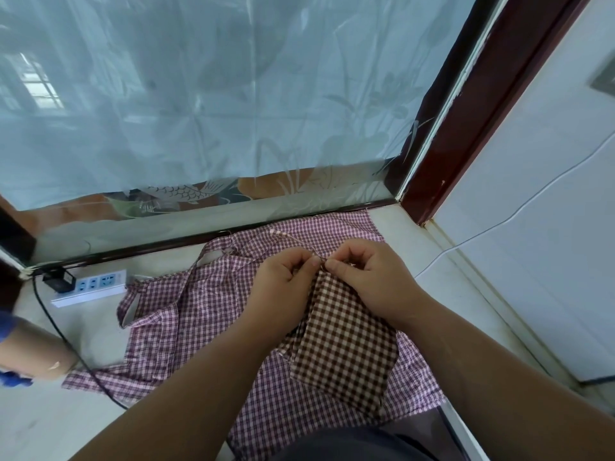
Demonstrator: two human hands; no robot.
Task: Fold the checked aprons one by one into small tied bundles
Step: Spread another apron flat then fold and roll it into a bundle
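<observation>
A brown-and-white checked apron (342, 344) hangs folded from my two hands over the floor. My left hand (283, 281) and my right hand (362, 271) pinch its top edge together, fingertips almost touching. Under it a heap of pink-and-purple checked aprons (186, 314) lies spread on the pale floor, reaching the window sill. Pale straps show at the heap's left side.
A white power strip (90, 287) with a black plug lies at the left by the window frame; its black cable (66, 341) runs across the floor. Another person's arm (30, 354) enters at the left edge. A white wall with a thin cord stands to the right.
</observation>
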